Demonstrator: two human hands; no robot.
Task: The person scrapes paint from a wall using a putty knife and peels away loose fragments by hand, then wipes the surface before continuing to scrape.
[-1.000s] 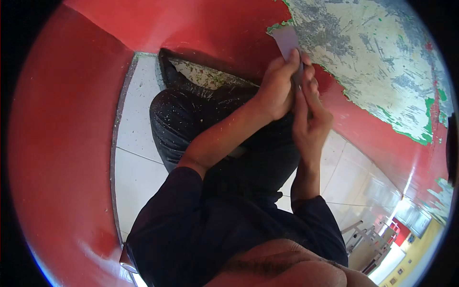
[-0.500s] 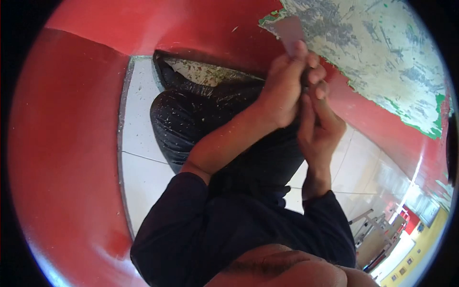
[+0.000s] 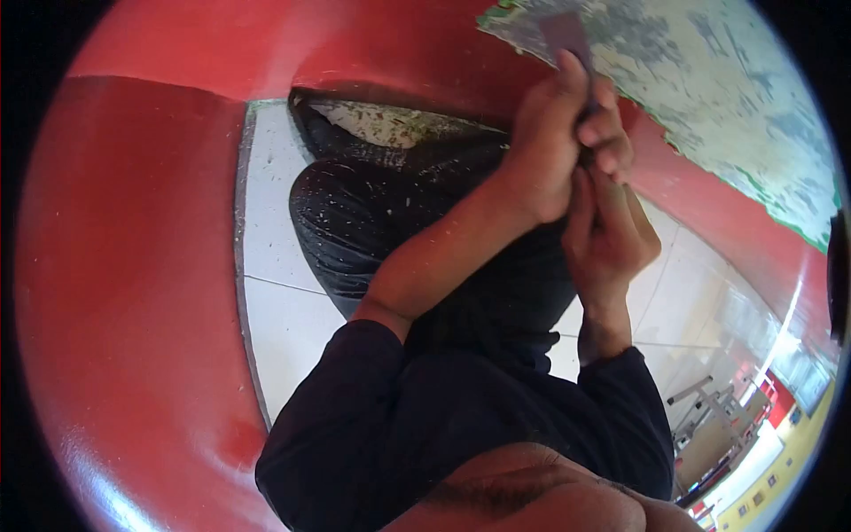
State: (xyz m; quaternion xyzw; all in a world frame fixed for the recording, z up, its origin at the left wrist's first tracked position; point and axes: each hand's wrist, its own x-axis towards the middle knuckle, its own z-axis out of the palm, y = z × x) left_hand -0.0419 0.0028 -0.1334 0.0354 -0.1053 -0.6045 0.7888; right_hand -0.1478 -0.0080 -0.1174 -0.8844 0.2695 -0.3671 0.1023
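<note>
1. Far left: glossy red wall [image 3: 133, 266], paint unbroken, nothing stripped here.
2. Next over: white tiled floor [image 3: 275, 257] and dark trousers [image 3: 372, 213], both speckled with pale paint flakes; more flakes heaped at the wall's foot [image 3: 381, 124].
3. Centre: left hand [image 3: 554, 151], fingers curled tight around the scraper [image 3: 567, 35], wrapping the handle with the grey blade sticking up past the knuckles, edge laid against the wall just at the boundary of red paint and bare surface.
4. Just right and below: right hand [image 3: 612, 235], fingers pressed together against the left hand and the hidden handle, bracing it; exact grip not visible.
5. Upper right: scraped patch [image 3: 709, 97], mottled grey-white with green rims, already cleared across a wide stretch.
6. Judged progress: partway through; red paint left beneath, to the left, and along the far right band [image 3: 753, 248].
7. No legible writing, brand or label anywhere.
</note>
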